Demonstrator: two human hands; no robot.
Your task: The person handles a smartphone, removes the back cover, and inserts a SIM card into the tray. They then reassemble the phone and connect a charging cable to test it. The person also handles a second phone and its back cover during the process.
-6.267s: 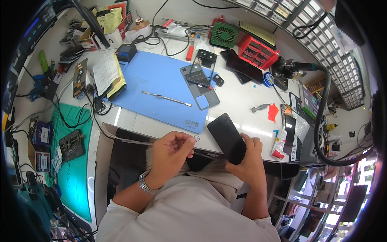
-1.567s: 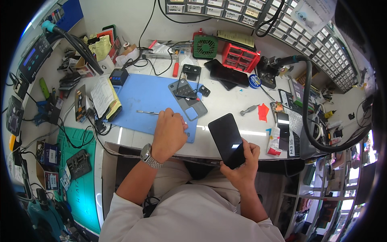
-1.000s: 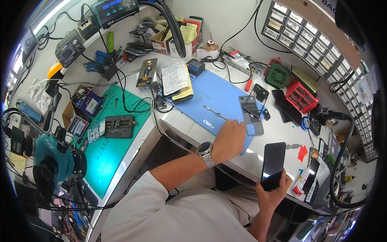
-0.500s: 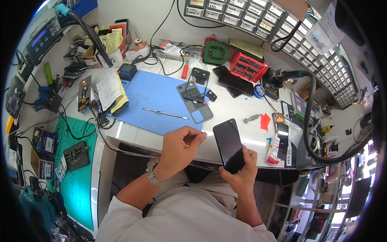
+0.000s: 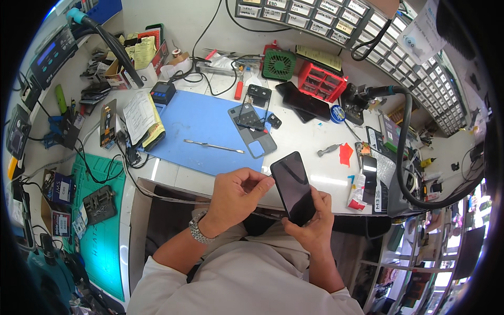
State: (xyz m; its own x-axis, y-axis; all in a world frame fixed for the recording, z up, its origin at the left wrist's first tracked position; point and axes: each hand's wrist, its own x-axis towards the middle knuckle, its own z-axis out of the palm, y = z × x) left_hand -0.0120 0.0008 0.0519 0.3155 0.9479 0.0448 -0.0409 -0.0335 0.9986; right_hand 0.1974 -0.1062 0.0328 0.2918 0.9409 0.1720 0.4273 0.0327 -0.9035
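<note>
My right hand (image 5: 312, 223) grips a black smartphone (image 5: 292, 184) by its lower right part, tilted with its dark screen toward me. The thumb lies across its lower end. My left hand (image 5: 239, 194), with a metal watch at the wrist, pinches thumb and forefinger right at the phone's upper left edge. Whatever sits between those fingertips is too small and hidden to name. Beyond, on a blue mat (image 5: 194, 118), lie a metal spudger (image 5: 214, 146), a grey phone back cover (image 5: 258, 143) and an opened phone frame (image 5: 257, 100).
Two dark phones (image 5: 310, 105) lie stacked by a red drawer box (image 5: 321, 84) and a green fan (image 5: 279, 64). A thick black hose (image 5: 401, 152) curves along the right. A white tube (image 5: 357, 191) sits near the front edge. At left is a lit green mat (image 5: 100, 241).
My left fingertips have moved right, from a gap beside the phone to its left edge. The small piece showing at them before is now hidden. The phone has shifted slightly left and up.
</note>
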